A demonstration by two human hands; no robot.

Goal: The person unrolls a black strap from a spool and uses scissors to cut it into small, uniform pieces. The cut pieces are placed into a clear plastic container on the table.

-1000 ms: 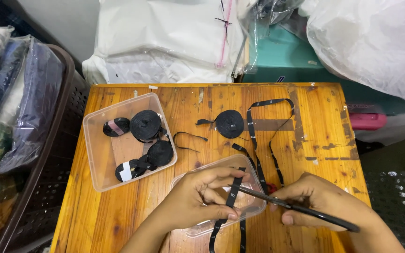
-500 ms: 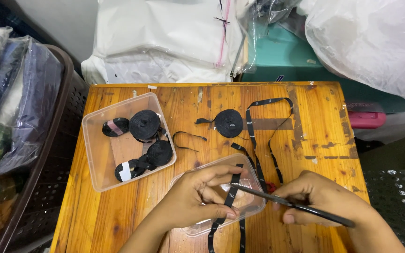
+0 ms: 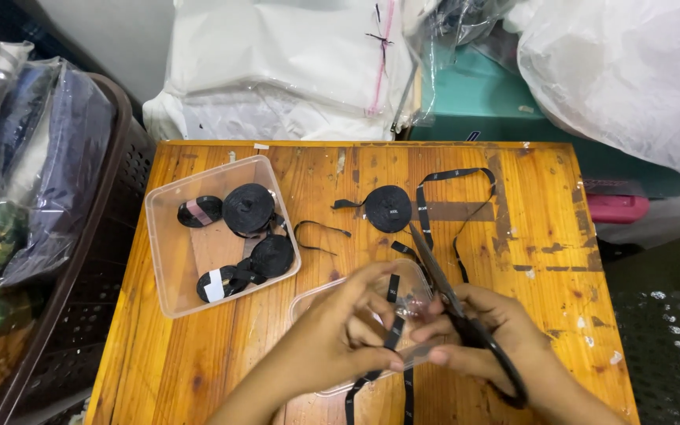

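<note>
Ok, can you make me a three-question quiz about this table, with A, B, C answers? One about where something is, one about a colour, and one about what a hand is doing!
1. Where is the clear box with the tape rolls?
A. left part of the table
B. right part of the table
C. on the floor

2. What colour is the ribbon?
A. red
B. black
C. yellow

3. What is the right hand doing?
A. lying flat and empty
B. holding a cup
C. holding scissors

Answers:
1 A, the box sits left of the hands.
2 B, the strip pinched by the left hand is black.
3 C, its fingers go through the black handles and the blades point up.
</note>
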